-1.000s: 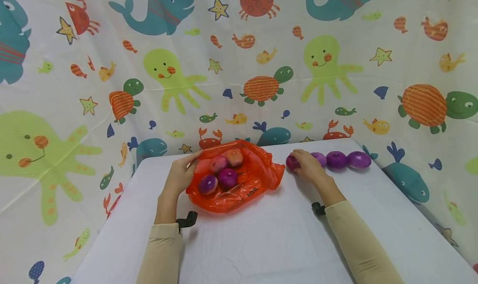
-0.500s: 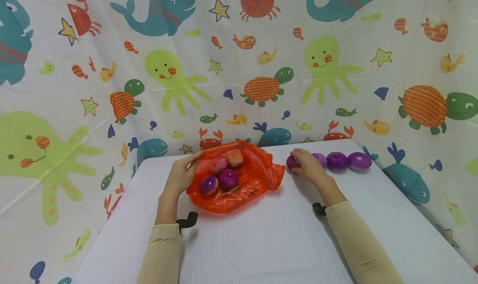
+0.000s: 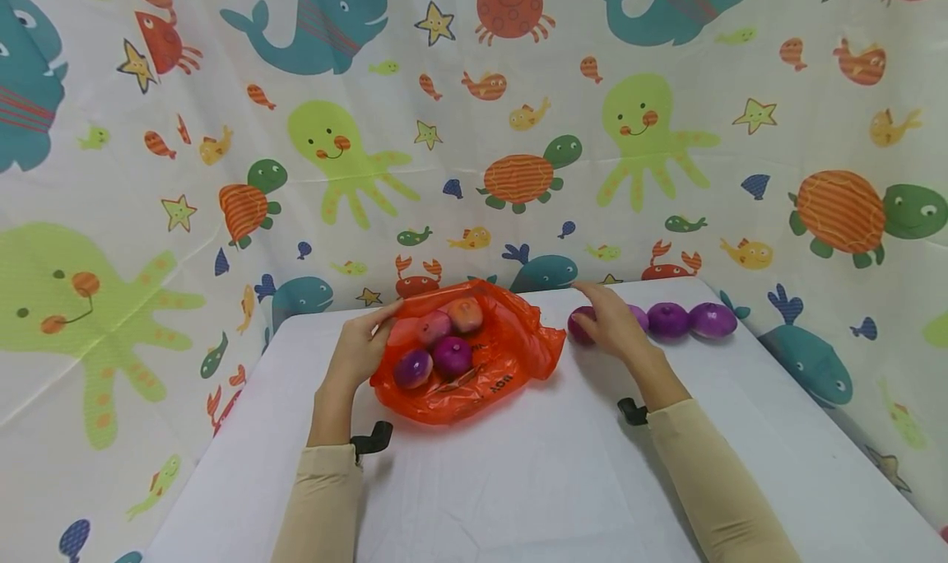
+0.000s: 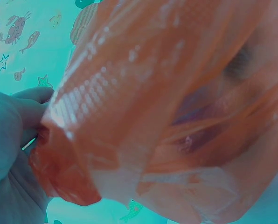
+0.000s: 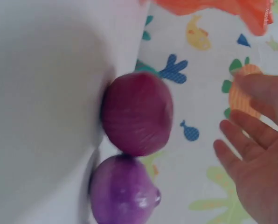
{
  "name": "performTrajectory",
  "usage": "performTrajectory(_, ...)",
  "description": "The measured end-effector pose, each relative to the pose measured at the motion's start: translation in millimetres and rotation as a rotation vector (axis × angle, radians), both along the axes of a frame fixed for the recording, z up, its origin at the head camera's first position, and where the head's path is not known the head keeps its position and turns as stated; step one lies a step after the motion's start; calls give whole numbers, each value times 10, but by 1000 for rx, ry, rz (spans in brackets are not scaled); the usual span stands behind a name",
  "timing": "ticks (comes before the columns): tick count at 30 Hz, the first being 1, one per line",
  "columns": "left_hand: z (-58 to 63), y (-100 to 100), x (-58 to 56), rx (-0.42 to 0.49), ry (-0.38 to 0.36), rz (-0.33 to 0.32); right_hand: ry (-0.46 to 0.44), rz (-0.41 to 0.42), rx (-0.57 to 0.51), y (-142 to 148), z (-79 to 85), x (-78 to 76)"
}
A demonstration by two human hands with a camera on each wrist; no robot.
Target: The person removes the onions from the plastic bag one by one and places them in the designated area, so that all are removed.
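Observation:
My left hand (image 3: pixel 359 351) pinches the left rim of an orange-red plastic bag (image 3: pixel 511 386). The left wrist view has the bag's crumpled edge (image 4: pixel 66 172) between thumb and fingers. Inside it lie several round pieces: purple onions (image 3: pixel 412 367), a pink one (image 3: pixel 434 326) and an orange-pink one (image 3: pixel 465 314). To the right of the bag, my right hand (image 3: pixel 611 324) hovers over the leftmost onion of a row. The right wrist view shows its fingers spread and apart from that dark red onion (image 5: pixel 138 114), which touches a lighter purple onion (image 5: pixel 122 193).
Two more purple onions (image 3: pixel 668 320) (image 3: pixel 713 320) continue the row toward the table's right edge. The white table (image 3: pixel 504 489) ends at a curtain (image 3: pixel 444 77) with sea animals printed on it. Black wrist mounts (image 3: pixel 373 438) stick out from both sleeves.
My right hand has let go of the leftmost onion; its fingers have straightened and risen off it. The left hand and the bag have stayed in place.

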State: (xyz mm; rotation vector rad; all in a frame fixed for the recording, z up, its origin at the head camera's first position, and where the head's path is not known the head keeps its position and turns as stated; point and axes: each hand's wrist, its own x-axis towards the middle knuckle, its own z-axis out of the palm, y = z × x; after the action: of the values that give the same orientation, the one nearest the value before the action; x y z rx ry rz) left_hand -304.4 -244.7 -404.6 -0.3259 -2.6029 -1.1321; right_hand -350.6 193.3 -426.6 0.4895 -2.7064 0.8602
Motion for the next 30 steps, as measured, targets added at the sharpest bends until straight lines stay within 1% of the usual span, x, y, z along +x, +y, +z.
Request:
performTrajectory(2, -4, -1, 0, 0, -2, 1, -4, -3, -65, -33, 30, 25)
performTrajectory(5, -11, 1, 0, 2, -3, 1, 15, 15, -145, -85, 73, 57)
performTrajectory(7, -14, 2, 0, 3, -3, 1, 38, 32, -169, -121, 96, 77)
performTrajectory(17, -10, -1, 11, 7, -6, 0, 140, 135, -160, -298, 145, 160)
performTrajectory(24, 0, -3, 6, 9, -9, 1, 201, 186, -152, -429, 212, 245)
performTrajectory(27, 1, -7, 5, 9, -9, 1, 214, 212, -150, -479, 237, 272)
performTrajectory(30, -1, -2, 2, 5, -9, 1, 207, 221, -147, -511, 247, 297)
